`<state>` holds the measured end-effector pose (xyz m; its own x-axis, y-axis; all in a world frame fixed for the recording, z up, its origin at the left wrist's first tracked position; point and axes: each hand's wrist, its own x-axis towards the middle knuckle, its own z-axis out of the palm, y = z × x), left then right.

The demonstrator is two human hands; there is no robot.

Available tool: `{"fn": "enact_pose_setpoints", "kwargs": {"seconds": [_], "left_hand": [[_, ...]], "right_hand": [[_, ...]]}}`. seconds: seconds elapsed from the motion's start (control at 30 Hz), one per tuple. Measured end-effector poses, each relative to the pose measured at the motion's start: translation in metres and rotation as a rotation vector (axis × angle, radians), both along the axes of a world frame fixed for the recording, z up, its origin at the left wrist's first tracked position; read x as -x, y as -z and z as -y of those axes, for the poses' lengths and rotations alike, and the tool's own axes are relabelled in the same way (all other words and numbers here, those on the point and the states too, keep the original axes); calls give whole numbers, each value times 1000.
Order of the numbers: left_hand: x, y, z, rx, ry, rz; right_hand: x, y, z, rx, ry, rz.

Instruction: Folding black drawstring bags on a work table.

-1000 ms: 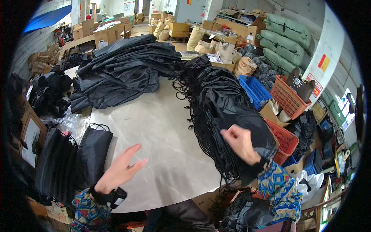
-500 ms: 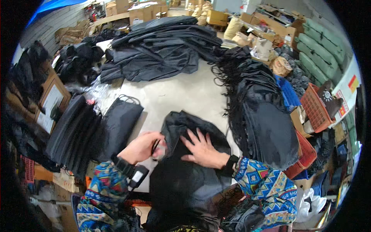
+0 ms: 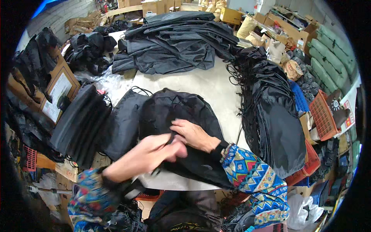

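A black drawstring bag (image 3: 185,102) lies spread on the pale table in front of me. My right hand (image 3: 195,134) is on the bag, its fingers curled together against the fabric. My left hand (image 3: 148,152) crosses the bag's near left part and meets the right fingertips. It is blurred, with its fingers closed, and a dark strip shows between thumb and fingers; I cannot make out what it is. A folded black bag (image 3: 123,120) with cord loops lies just left of the spread one.
Black cloth pieces (image 3: 174,42) are piled at the back of the table (image 3: 220,83). A row of black bags with dangling cords (image 3: 280,123) lines the right side; more folded bags (image 3: 79,127) stand at left. Orange baskets (image 3: 324,116) and a cardboard box (image 3: 62,91) flank the table.
The bag has moved away from me and now lies spread wider. My left hand has moved right to meet the right hand, whose spread fingers have curled in. The view has shifted slightly.
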<state>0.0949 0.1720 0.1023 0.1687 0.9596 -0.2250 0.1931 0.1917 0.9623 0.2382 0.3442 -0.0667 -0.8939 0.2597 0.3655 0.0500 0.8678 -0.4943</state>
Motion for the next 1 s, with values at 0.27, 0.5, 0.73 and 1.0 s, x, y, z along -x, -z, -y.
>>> {"fn": "enact_pose_setpoints", "kwargs": {"seconds": [0.27,0.5,0.73,1.0], "left_hand": [[2,90,-13,-345,349,-627],[44,18,-8,433,123,359],[29,2,-12,126,50,-34],[8,119,7,-505,311,-1134]], "right_hand": [[-81,-21,-9,-255,762,246],[-129,-57,-44,69,917,544],[-89,-149,-22,927,512,378],[-110,-64,38,252,273,781]]}}
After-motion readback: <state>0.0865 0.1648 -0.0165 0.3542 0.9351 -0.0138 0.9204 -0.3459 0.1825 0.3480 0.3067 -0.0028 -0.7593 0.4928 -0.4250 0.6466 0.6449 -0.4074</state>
